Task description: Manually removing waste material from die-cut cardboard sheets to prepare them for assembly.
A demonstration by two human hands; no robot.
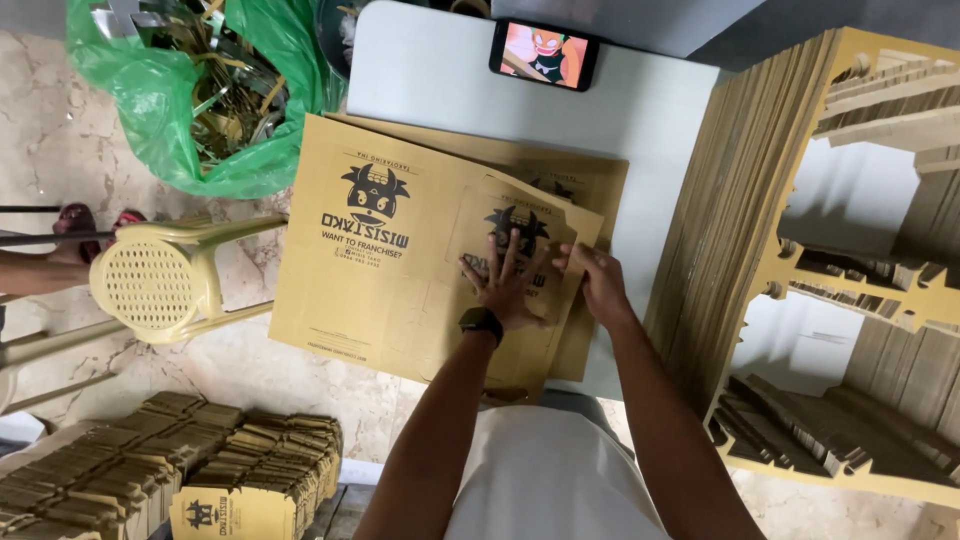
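Die-cut cardboard piece (520, 265), tan with a dark printed mascot, lying flat on top of the printed cardboard sheet stack (380, 260) on the white worktop (430, 70). Left hand (503, 288) pressed flat on the piece, fingers spread wide, grip fully open, nothing enclosed; dark wristwatch (481, 321) just behind it. Right hand (597, 280) just beside the left, at the piece's right edge, fingers curled onto that edge, thumb side toward the left hand; grip mostly closed on the edge, though whether pinching or only pressing cannot be told.

Beyond the fingertips: phone (545, 53) with a bright cartoon on its screen, lying near the worktop's far edge. Right of the right hand, well apart: tall stack of punched-out cardboard frames (760, 200), standing on edge, large cut-out windows visible. Left of the left hand, past the sheet stack: pale yellow plastic chair (155, 285) on the marble floor (50, 150), and further off a green plastic bag (200, 90) full of cardboard offcut strips. Behind the wrists, lower left: bundles of folded cardboard pieces (170, 460).
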